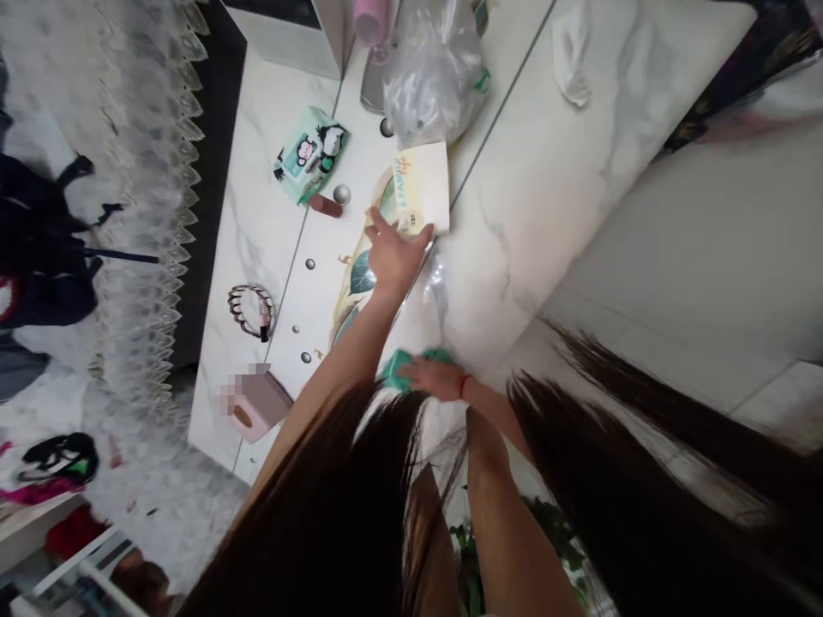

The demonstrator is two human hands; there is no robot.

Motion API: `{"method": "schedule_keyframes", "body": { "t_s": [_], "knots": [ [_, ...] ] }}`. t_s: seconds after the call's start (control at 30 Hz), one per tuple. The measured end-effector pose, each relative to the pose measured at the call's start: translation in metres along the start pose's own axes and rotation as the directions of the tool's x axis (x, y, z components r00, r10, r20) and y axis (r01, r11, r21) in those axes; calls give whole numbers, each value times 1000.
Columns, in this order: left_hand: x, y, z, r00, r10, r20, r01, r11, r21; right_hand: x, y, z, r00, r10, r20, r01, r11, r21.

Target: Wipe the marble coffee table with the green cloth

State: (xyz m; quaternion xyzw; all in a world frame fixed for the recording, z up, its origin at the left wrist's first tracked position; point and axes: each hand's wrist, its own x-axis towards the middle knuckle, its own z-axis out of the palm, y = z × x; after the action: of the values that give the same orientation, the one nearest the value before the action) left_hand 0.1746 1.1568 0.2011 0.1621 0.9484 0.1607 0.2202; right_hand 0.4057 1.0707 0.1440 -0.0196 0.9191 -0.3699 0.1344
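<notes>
White marble surface (546, 197) carried clutter. Left hand (393, 257) spread flat, pinning booklet (424, 190) against sliding. Right hand (437, 377) pressed on green cloth (395, 368) near surface edge, fingers part hidden by hair. Plastic bag (434, 68) crowded booklet's far side; wipes pack (312, 152), tube (326, 206) left.

White counter (566, 171) is showing grey marble veining; a teal cloth (399, 367) is lying there, beside a cream, leaf-printed booklet (421, 190) and a mint cartoon-patterned pack (312, 152).
</notes>
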Motion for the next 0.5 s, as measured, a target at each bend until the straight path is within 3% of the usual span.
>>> {"method": "schedule_keyframes", "body": {
  "t_s": [0.07,0.13,0.17,0.23,0.3,0.33,0.37,0.4,0.5],
  "knots": [
    [13,40,18,999,4,48,-6,999,37,-9,55,-33,993,122,1,-122,992,-13],
    [23,66,33,994,-1,108,-8,997,80,-17,115,-75,939,334,-78,-338,940,-44],
    [28,74,39,993,0,120,-10,996,90,-17,143,-98,880,451,-147,-462,885,-53],
    [36,76,43,993,6,114,-15,997,82,-7,186,-140,690,654,-309,-688,725,-2],
    [43,62,36,994,18,107,-29,995,94,21,206,-168,481,772,-415,-814,569,116],
    [46,49,27,993,27,112,-40,993,113,40,207,-175,421,793,-439,-830,532,166],
    [48,31,15,992,44,118,-59,990,132,62,201,-176,413,794,-446,-823,535,190],
    [48,9,-1,993,63,103,-78,987,143,86,189,-170,460,774,-435,-796,577,185],
    [36,-75,-56,994,111,-3,-111,991,69,148,128,-124,723,600,-344,-602,791,114]
  ]
}}
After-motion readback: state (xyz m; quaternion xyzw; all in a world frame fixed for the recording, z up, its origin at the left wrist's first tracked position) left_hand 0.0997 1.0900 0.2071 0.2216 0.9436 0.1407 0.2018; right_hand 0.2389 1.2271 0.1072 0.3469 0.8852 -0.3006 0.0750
